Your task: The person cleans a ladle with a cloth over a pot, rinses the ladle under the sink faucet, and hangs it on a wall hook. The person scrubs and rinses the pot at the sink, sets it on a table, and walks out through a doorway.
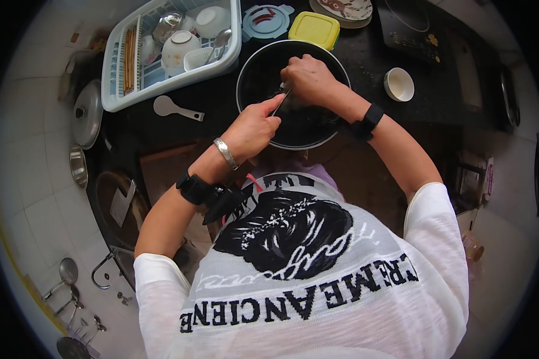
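Note:
A wide black pan (256,73) with a silver rim sits on the dark counter in front of me. My left hand (254,128), with a silver bracelet at the wrist, is closed at the pan's near left rim around a thin, dark, blade-like tool (279,105). The tool points up toward my other hand; its exact kind is unclear. Over the pan, my right hand (311,79) has its fingers curled together near the tool's far end. A small pale bit shows by those fingers, but what they hold is hidden. The pan's inside looks dark.
At the upper left stands a dish rack (111,90) with bowls, chopsticks and a spoon. A white rice paddle (176,109) lies below it. Behind the pan are a yellow-lidded box (314,30), a blue lid (268,22) and plates (344,9). A white bowl (399,84) stands right.

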Demonstrator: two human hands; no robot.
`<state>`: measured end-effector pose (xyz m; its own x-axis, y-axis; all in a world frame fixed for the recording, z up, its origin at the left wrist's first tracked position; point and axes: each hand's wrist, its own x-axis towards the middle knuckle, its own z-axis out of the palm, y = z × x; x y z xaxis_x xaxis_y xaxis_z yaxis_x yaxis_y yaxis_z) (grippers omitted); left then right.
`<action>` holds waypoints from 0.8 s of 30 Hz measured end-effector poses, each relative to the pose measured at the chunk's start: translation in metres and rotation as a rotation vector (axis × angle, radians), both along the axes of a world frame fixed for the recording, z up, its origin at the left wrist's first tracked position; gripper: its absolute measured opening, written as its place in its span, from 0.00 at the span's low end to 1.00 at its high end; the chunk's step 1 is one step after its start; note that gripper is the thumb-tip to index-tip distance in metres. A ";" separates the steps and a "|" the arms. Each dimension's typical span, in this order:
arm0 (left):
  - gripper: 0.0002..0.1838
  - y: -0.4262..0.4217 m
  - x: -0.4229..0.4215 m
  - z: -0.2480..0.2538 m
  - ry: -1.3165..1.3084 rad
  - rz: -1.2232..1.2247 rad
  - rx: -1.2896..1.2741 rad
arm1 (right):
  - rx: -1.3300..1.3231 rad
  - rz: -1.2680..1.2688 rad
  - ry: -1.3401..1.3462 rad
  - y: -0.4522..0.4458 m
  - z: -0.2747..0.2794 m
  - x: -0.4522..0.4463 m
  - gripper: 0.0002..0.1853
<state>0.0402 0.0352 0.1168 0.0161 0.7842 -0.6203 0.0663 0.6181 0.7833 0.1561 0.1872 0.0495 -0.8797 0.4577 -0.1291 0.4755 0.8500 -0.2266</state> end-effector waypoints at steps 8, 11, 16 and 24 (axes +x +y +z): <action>0.29 -0.008 -0.009 0.020 -0.168 0.053 -0.086 | -0.441 0.203 0.265 0.023 0.011 0.017 0.13; 0.29 -0.007 -0.015 0.026 -0.283 0.087 -0.147 | -0.604 0.162 0.373 0.026 0.015 0.023 0.14; 0.29 -0.014 -0.024 0.026 -0.509 0.147 -0.154 | -0.739 -0.004 0.746 0.028 0.007 0.031 0.14; 0.28 -0.027 -0.027 0.017 -0.751 0.264 -0.085 | -1.105 -0.502 1.094 0.005 0.009 0.032 0.11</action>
<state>0.0127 0.0084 0.1340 0.2736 0.7709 -0.5753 -0.6165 0.5996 0.5103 0.1879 0.1921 0.0585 -0.5672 0.8233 -0.0203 -0.1490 -0.1269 -0.9807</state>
